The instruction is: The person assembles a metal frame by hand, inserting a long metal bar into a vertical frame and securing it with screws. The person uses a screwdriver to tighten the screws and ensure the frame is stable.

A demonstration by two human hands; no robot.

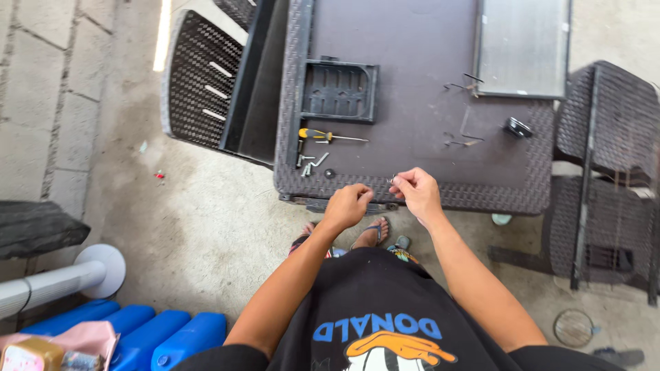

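My right hand (416, 193) pinches a small metal screw (392, 180) between thumb and fingers, just above the near edge of a dark wicker table (419, 110). Close to its left, my left hand (348, 204) is curled shut at that same edge; whether it holds anything is hidden. On the table to the left lie a yellow-handled screwdriver (326, 136), a few loose screws (309, 163) and a small dark washer (330, 173).
A black plastic panel (339, 90) and a grey metal sheet (524, 45) lie on the table, with thin wire clips (460, 140) and a black round cap (518, 127). Wicker chairs stand left (199, 79) and right (612, 172). Blue containers (165, 336) sit at lower left.
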